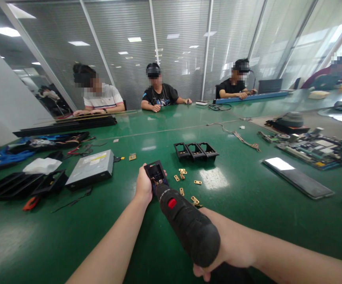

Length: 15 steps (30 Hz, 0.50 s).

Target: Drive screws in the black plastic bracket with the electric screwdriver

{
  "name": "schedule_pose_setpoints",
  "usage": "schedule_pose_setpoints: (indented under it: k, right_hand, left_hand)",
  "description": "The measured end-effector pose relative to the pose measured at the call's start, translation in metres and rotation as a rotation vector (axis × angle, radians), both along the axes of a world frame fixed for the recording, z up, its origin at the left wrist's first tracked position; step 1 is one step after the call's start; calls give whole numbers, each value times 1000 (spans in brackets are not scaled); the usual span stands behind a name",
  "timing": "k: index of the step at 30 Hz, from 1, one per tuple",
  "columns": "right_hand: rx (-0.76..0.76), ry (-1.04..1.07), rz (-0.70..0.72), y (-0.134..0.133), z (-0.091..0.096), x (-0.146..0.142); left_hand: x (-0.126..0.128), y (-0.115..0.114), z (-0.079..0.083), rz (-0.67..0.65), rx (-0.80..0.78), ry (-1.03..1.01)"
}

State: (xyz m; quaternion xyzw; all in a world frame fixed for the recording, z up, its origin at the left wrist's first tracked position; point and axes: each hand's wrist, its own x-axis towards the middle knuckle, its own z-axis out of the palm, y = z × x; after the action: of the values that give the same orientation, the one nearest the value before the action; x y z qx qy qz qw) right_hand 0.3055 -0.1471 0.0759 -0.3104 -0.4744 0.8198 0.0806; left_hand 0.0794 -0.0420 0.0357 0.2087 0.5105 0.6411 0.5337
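My left hand (144, 185) is closed around a black plastic frame (156, 170), tilted up with its hollow side facing me. Something small and brassy shows inside it. In my right hand (218, 240) is a black cordless drill (185, 225) with a red switch on top; its front end points into the frame, and the bit's tip is hard to make out. Several small brass plates with holes (197, 182) lie loose just right of the frame. Beyond them stand three joined black frames (195, 151) of a similar shape.
At left are a silver optical drive (92, 169), black frames (17, 183), orange-handled tool (31, 203) and blue gloves (14, 156). A dark phone-like slab (298, 177), circuit board (321, 148) and cable (242, 138) lie right. Several people sit across the green table (99, 232).
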Motion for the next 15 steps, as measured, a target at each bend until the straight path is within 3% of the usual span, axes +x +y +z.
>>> schedule_pose_setpoints:
  k: [15]
  right_hand:
    - [3,8,-9,-1,1,-1]
  left_hand:
    - [1,1,2,10,-18,-30]
